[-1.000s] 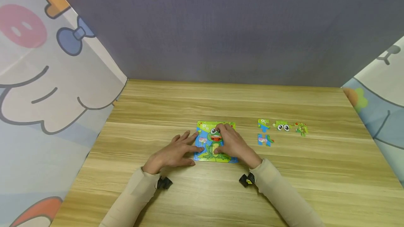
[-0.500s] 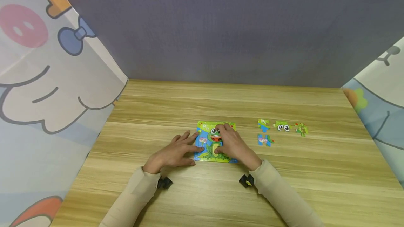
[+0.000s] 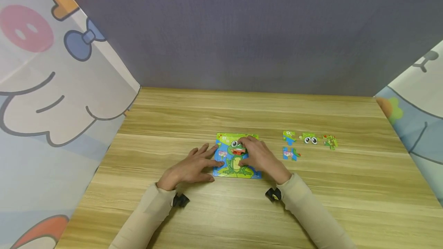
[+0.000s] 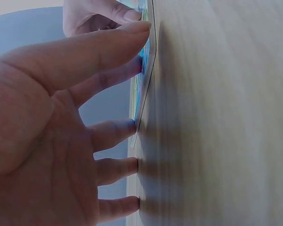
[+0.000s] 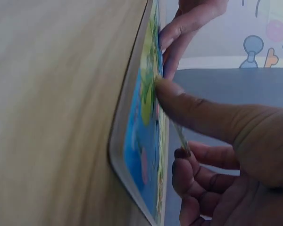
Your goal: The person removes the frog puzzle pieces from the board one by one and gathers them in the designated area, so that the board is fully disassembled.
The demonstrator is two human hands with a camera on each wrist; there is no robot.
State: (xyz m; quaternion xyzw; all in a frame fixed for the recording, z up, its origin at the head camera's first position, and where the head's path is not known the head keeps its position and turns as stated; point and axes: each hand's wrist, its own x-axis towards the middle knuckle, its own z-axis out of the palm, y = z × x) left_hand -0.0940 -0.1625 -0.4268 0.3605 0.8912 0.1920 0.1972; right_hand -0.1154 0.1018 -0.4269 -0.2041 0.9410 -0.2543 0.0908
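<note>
Centrally, on a wood-grain tabletop (image 3: 221,218), a frog jigsaw board (image 3: 223,173) lies flat between two hands. The right hand (image 3: 264,160), over the board's right half, pinches a thin puzzle piece (image 5: 183,140) between thumb and curled fingers. The right wrist view shows this piece nearly edge-on, tilted off the board's face; which part of the picture it bears cannot be told. The left hand (image 3: 192,166) grips nothing: its fingers are spread at the board's left side, the index fingertip resting on the board's face and the outer fingertips on the tabletop. Well to the right lie four loose items: a blue-and-green corner piece (image 3: 288,138), a flower-and-blue piece (image 3: 290,153) just nearer, a frog-eyes piece (image 3: 309,139) and, farthest right, a red-flowered green piece (image 3: 330,141). Fine detail at the board's near right corner is too small to read. A strip of tabletop separates board from loose pieces; more extends on the near side, between the beige sleeves (image 3: 145,214). Beyond the board, tabletop reaches back to a grey partition (image 3: 242,34).
</note>
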